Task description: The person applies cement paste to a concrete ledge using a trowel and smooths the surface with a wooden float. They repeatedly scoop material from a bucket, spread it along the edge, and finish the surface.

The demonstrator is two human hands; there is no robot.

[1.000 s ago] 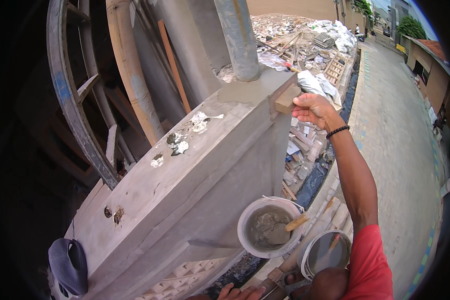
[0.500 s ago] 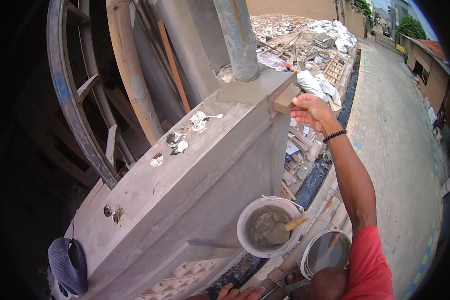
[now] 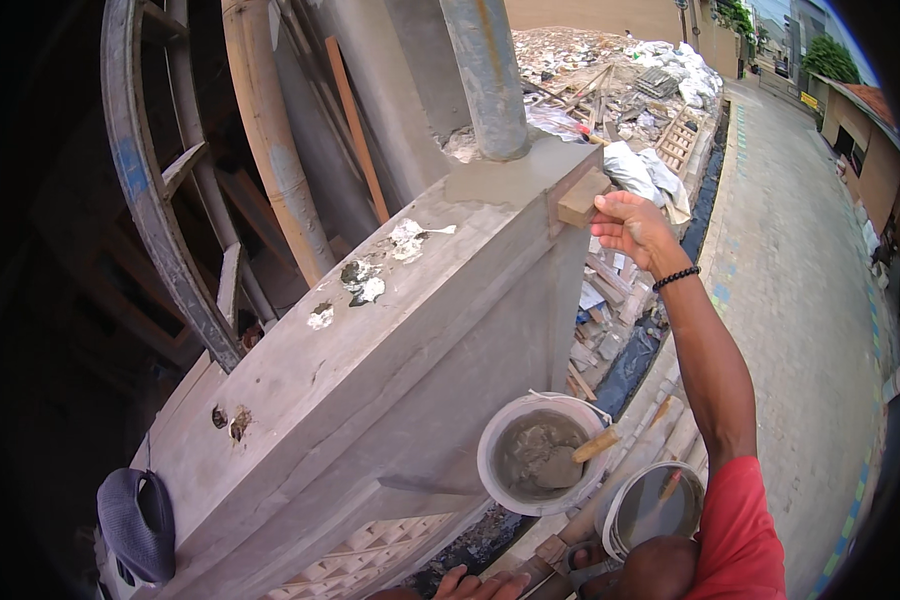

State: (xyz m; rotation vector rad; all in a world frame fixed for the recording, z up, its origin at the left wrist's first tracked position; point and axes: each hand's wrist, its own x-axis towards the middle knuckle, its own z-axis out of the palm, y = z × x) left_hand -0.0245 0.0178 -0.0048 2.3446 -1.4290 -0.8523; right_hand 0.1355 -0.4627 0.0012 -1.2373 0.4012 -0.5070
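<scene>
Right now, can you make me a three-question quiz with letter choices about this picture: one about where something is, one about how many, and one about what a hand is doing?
1. Where is the grey cap?
A. on the low end of the concrete wall
B. inside a bucket
C. on the paved road

2. How many round buckets stand below the wall?
A. one
B. two
C. four

3. What is the right hand doing?
A. hanging free
B. pressing a small wooden block against the wall's top corner
C. lifting a bucket

Answers: 1 A, the cap lies at the wall's lower left end. 2 B, a white bucket of grey mortar and a second bucket beside it. 3 B, the fingers rest on the block at the corner, by the grey pipe.
</scene>
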